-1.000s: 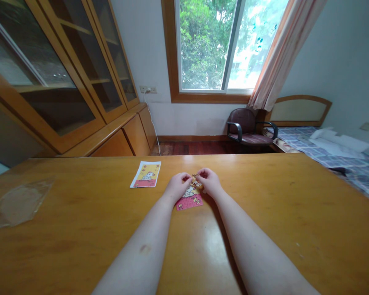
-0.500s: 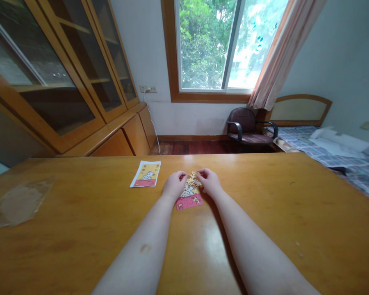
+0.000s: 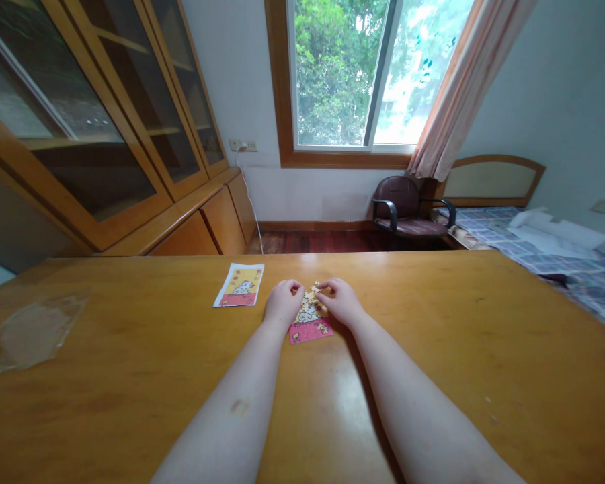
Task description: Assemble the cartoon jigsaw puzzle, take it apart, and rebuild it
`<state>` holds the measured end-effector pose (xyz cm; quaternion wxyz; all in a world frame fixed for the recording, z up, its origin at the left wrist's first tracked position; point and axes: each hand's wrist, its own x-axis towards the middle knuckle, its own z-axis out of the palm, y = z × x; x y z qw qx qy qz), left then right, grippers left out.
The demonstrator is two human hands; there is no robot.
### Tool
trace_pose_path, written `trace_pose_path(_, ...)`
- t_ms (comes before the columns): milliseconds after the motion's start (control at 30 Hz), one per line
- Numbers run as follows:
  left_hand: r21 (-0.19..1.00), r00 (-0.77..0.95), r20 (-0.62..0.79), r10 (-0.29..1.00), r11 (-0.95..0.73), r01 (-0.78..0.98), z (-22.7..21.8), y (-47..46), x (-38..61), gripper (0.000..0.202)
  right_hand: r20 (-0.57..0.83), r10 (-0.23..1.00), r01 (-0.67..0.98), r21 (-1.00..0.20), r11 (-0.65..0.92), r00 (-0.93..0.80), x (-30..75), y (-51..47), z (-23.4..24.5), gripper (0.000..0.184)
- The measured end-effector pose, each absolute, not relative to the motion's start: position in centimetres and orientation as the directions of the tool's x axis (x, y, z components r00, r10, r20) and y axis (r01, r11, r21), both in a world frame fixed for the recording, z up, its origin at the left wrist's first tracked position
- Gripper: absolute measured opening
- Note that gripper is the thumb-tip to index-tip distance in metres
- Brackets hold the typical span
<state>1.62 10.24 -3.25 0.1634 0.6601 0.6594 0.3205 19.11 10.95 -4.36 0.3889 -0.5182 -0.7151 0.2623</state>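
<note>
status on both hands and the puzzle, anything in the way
Left hand beside puzzle, right hand at loose pieces, grips unclear. Pink bottom strip joined. Hands partly hide upper area.

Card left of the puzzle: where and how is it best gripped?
Probably pinch the card by its right edge with the left hand from that side: it lies flat, so a fingertip must lift an edge, and this one faces that hand.

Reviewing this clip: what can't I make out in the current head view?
All in the head view:
- Puzzle: upper sides partly hidden by the left hand and right hand.
- Whether either hand pinches a piece: fingertips too small.
- Printing on the loose pieces: too small.
- Plastic bag: cut off by the left edge.
</note>
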Motion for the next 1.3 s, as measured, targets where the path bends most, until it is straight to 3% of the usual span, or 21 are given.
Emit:
trace_pose_path(167, 0.633, -0.079, 0.22, 0.972, -0.081, 0.77, -3.2, 10.3, 1.6, 0.018, 0.315, 0.901, 0.572, -0.697, 0.432, -0.297, 18.9, 10.8, -4.4, 0.004)
trace_pose_path(333, 0.67, -0.053, 0.243, 0.969, -0.128, 0.732, -3.0, 10.2, 1.7, 0.021, 0.364, 0.899, 0.45, -0.779, 0.437, -0.243, 19.0, 10.9, -3.9, 0.004)
trace_pose_path(500, 0.711, 0.133, 0.268, 0.954, -0.29, 0.641, -2.7, 9.8, 2.2, 0.026, 0.321, 0.942, 0.382, -0.862, 0.334, -0.101, 19.1, 11.0, -4.0, 0.012)
trace_pose_path(700, 0.525, 0.288, 0.228, 0.93, -0.367, 0.768, -2.3, 9.0, 2.7, 0.027, 0.222, 0.975, 0.401, -0.891, 0.213, -0.026, 19.3, 11.2, -4.1, 0.021)
trace_pose_path(833, 0.487, 0.279, 0.216, 0.936, -0.351, 0.8, -2.3, 9.0, 2.7, 0.029, 0.185, 0.983, 0.42, -0.893, 0.159, 0.02, 19.3, 11.3, -4.0, 0.021)
trace_pose_path(1100, 0.612, 0.19, 0.28, 0.941, -0.328, 0.72, -2.9, 10.0, 2.3, 0.021, 0.196, 0.971, 0.334, -0.914, 0.232, -0.139, 18.8, 11.0, -4.1, 0.019)
trace_pose_path(1300, 0.557, 0.2, 0.235, 0.951, -0.301, 0.774, -2.7, 9.6, 2.5, 0.023, 0.188, 0.98, 0.396, -0.897, 0.198, -0.065, 19.0, 11.3, -4.3, 0.016)
